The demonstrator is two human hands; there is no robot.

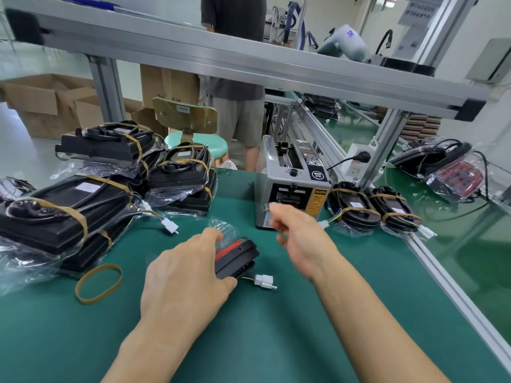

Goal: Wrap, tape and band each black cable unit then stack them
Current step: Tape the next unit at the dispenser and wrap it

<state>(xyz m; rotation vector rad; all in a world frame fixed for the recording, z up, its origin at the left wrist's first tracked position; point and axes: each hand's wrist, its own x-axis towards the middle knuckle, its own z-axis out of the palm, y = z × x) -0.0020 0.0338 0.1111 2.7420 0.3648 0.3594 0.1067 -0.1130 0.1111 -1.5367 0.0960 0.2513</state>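
Leftmost, a stack of banded black cable units (66,214) in clear bags sits on the green mat (249,341), with more bagged units (179,172) piled behind it. Each unit is cinched by tan rubber bands. A white connector (170,225) on coloured wires trails out of the stack onto the mat. A loose rubber band (98,283) lies flat on the mat just in front of the stack, touching nothing.

Centre: the left hand (185,275) rests on top of the current black cable unit (237,257), fingers curled over its near edge and pinning the clear wrap (224,230) against it. The unit lies on the mat; a red face shows at its top. Its white plug (265,281) sticks out to the right on short wires.

Right of that, the right hand (298,236) is raised above the mat, near the slot of the tape dispenser (293,189). Fingers loosely bent, motion-blurred; cannot tell whether they pinch a tape piece.

Right of the dispenser: two banded units (373,211) lie side by side at the mat edge. Farther right, another bagged unit with red parts (453,170) lies on the adjacent bench.

Background: a person stands beyond the frame rail (249,64), with a stool (193,139) and cardboard boxes (52,100) nearby.
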